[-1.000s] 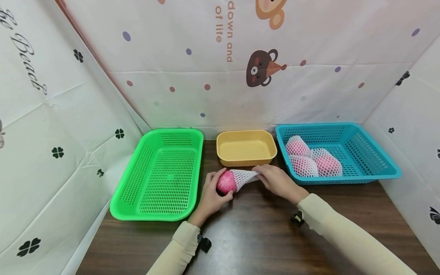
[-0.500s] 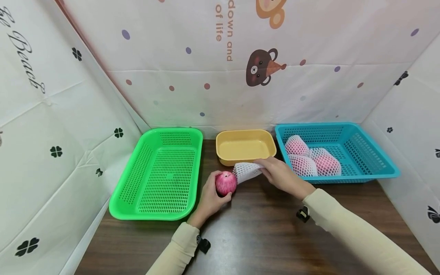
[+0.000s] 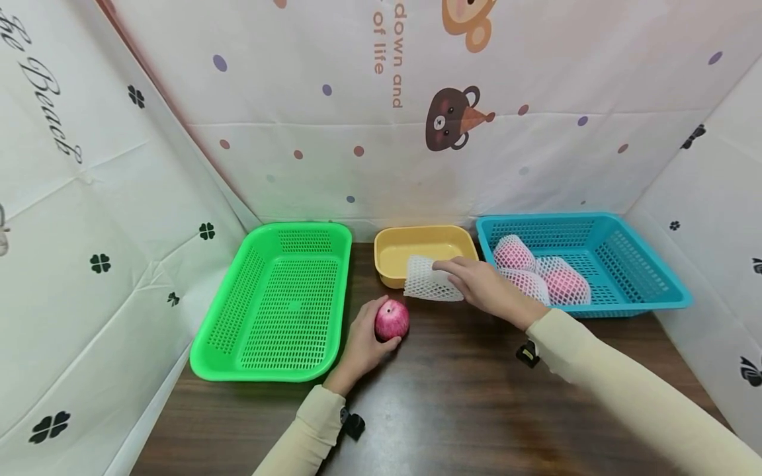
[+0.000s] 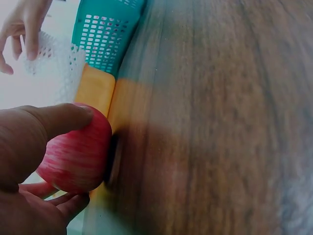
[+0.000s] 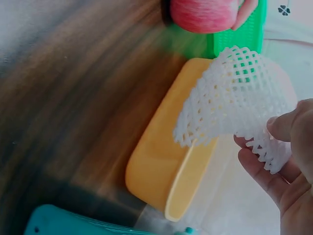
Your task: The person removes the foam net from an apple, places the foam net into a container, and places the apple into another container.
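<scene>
In the head view my left hand (image 3: 364, 338) grips a pinkish-red apple (image 3: 392, 319) low over the table, thumb and fingers curled round its sides. The left wrist view shows the thumb lying across the apple (image 4: 80, 154). My right hand (image 3: 485, 289) pinches a white foam fruit net (image 3: 430, 280), which hangs bare over the front rim of the yellow bin (image 3: 387, 276). In the right wrist view the foam net (image 5: 230, 93) spreads open from between thumb and fingers, apart from the apple.
A green basket (image 3: 292, 330) stands at the left. On the right, a blue basket (image 3: 631, 264) holds several pink fruits in white foam nets (image 3: 565, 285). Printed cloth (image 3: 297, 86) walls the back and sides of the brown wooden table (image 3: 440, 403).
The foam net has come off the apple. My right hand has carried it up and away toward the yellow bin, while my left hand keeps the apple in about the same place.
</scene>
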### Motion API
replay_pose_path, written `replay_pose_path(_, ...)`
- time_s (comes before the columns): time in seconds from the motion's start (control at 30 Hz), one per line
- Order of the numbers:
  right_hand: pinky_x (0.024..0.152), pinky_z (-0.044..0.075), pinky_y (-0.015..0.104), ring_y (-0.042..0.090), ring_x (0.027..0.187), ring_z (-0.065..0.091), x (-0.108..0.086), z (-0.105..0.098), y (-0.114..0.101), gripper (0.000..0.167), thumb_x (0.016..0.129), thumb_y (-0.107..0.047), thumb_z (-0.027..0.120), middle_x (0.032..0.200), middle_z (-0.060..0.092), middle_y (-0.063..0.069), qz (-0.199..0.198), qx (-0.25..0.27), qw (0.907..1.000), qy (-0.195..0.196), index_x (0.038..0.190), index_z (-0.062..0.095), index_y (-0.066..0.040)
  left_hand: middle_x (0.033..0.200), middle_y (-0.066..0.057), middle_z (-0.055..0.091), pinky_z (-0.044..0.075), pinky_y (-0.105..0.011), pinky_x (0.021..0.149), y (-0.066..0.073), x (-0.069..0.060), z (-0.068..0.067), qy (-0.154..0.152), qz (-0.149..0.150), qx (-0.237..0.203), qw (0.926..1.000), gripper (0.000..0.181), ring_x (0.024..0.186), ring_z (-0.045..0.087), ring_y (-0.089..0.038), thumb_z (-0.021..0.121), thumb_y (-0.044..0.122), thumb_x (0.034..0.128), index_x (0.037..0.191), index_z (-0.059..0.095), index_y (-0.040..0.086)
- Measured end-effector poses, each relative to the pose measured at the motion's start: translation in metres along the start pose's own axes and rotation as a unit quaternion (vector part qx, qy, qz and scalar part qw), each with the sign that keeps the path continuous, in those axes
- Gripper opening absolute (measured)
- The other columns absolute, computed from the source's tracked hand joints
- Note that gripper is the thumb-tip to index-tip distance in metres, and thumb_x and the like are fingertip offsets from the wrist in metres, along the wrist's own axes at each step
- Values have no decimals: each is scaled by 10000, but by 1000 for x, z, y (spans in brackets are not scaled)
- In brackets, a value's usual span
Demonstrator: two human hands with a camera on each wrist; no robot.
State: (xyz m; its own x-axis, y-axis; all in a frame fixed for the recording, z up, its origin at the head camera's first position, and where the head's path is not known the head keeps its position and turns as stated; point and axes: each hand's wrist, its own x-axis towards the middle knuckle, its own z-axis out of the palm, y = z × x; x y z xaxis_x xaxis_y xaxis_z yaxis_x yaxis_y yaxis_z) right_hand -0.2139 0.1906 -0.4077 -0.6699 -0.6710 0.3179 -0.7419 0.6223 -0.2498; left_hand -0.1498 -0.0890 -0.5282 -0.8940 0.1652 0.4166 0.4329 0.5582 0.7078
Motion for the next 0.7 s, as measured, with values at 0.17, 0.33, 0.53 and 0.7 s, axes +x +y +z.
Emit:
replay_pose_path(0.17,683,582,351,174,750,631,11,-7,1,289,986,-34,661,1131,701,92,-264,-31,9993,247,1266,673,-102,1351,-180,584,491,-521,1036,1,-1,-1,31,-55,46,10000,821,1247,584,-346,933,83,709,1424,535,22)
replay_pose_path(0.33,747,599,388,204,862,699,24,-15,3,152,974,-31,679,1073,736,72,-349,-70,9986,386,1110,734,-72,1329,-171,605,502,-516,1023,3,-1,-1,105,-37,133,9999,822,1229,601,-339,949,88,699,1413,547,34)
replay_pose_path(0.53,769,604,437,258,869,724,38,-26,5,176,947,-62,729,1067,756,114,-138,-188,9989,397,1121,740,-47,1324,-170,612,499,-508,1033,6,-2,-1,75,-117,164,9998,818,1236,599,-343,959,94,692,1402,558,33)
replay_pose_path(0.7,798,592,471,285,879,725,50,-31,12,191,955,-76,724,1092,755,131,6,-256,9989,401,1141,741,-40,1309,-168,623,500,-500,1033,6,0,-2,93,-130,195,9997,814,1226,606,-341,966,91,678,1387,572,25)
